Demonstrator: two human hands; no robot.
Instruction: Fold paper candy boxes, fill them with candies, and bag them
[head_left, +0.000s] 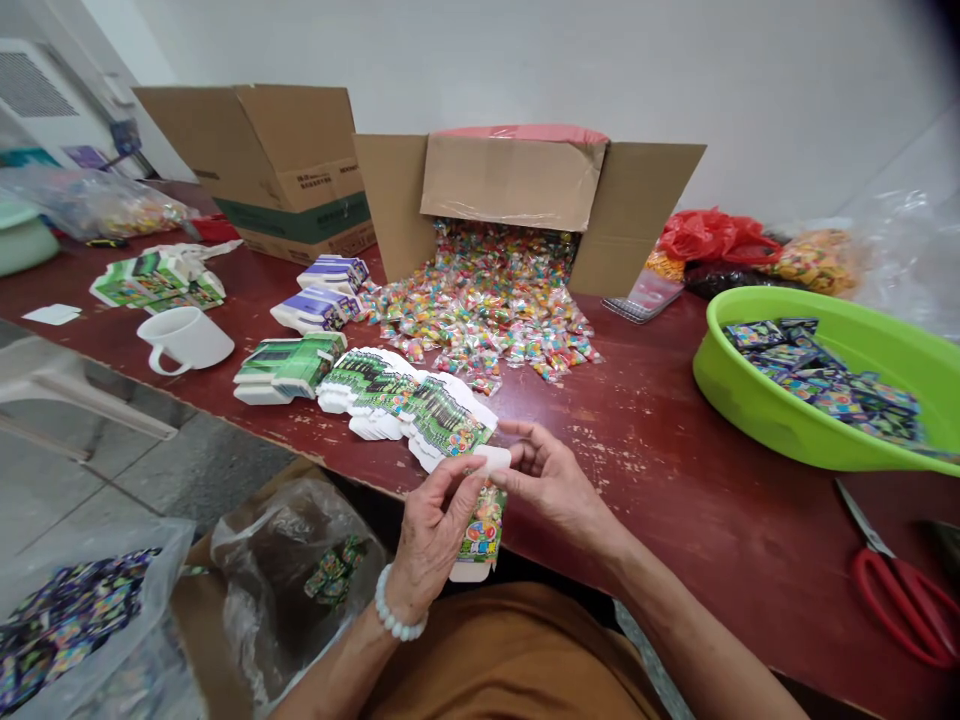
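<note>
Here's the green printed carton (484,525) at the near edge of the tabletop (637,400), long axis running lengthwise away from the lap, white flap (493,460) at the far end. The left hand (439,515) pinches it near that flap; the right hand (551,480), fingers loosely curled, grips the flap's right side.

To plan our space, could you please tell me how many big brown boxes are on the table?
2: the green-banded box at the back left, and the open box right of it, with colourful packets spilling out. Others may be hidden behind them.
</note>
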